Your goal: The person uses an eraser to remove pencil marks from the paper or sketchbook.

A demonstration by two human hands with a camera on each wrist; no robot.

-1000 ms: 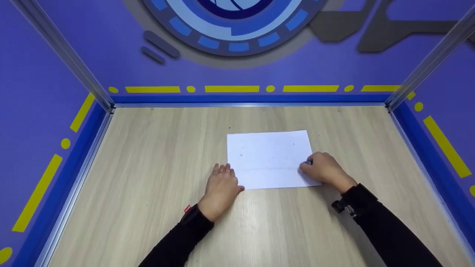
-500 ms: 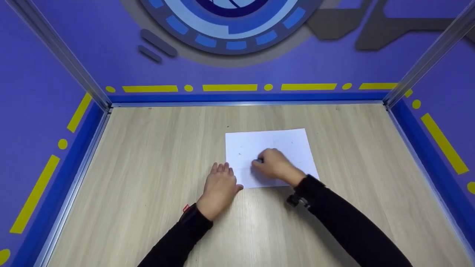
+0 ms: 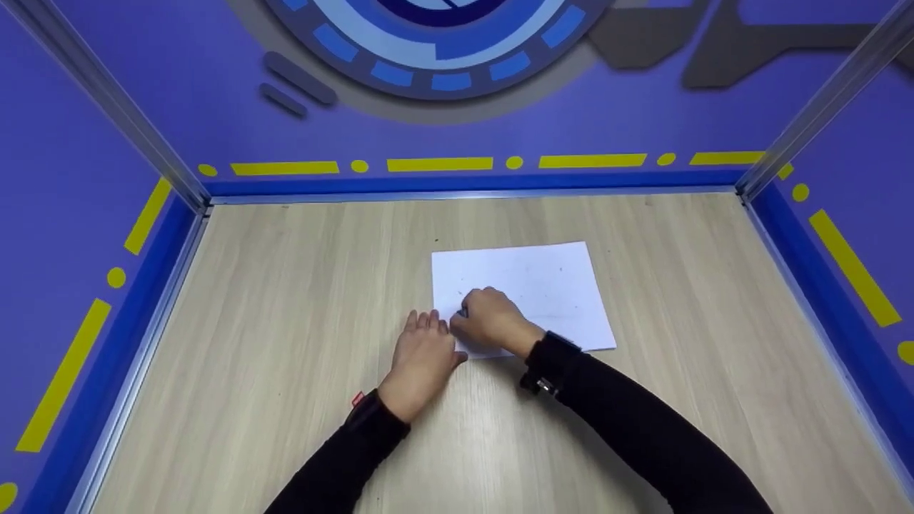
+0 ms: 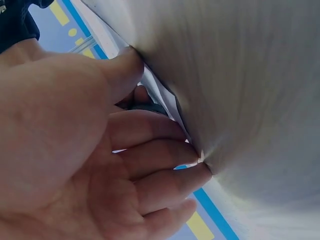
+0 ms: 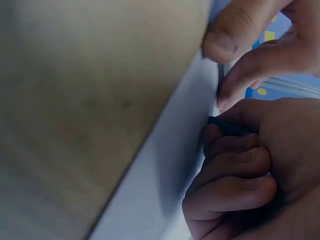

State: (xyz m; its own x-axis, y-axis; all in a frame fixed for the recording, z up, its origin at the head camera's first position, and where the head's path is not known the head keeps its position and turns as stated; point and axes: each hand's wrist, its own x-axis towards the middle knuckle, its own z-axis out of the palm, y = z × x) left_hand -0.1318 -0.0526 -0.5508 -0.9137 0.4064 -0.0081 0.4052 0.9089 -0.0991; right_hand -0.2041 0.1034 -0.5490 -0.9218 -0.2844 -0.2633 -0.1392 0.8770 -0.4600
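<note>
A white sheet of paper [image 3: 535,278] lies on the wooden table, with a faint line across its lower part and a few tiny dark specks. My left hand [image 3: 423,364] rests at the paper's lower left corner, its fingers extended along the left edge and its thumb at the near edge. Over the left part of the sheet, my right hand [image 3: 493,321] grips a small dark blue-grey object [image 5: 232,129] and holds it against the paper. Curled fingers hide most of that object, so its kind cannot be told. The two hands are close together.
Blue-purple panels [image 3: 428,135] with yellow markings wall in the table [image 3: 285,285] at the back and both sides. Metal rails [image 3: 471,194] run along their base. Dark straps with small devices [image 3: 543,382] sit at the wrists.
My right hand has swept left across the paper with the small object, from the right edge to beside my left hand. The left hand has stayed in place on the paper's edge.
</note>
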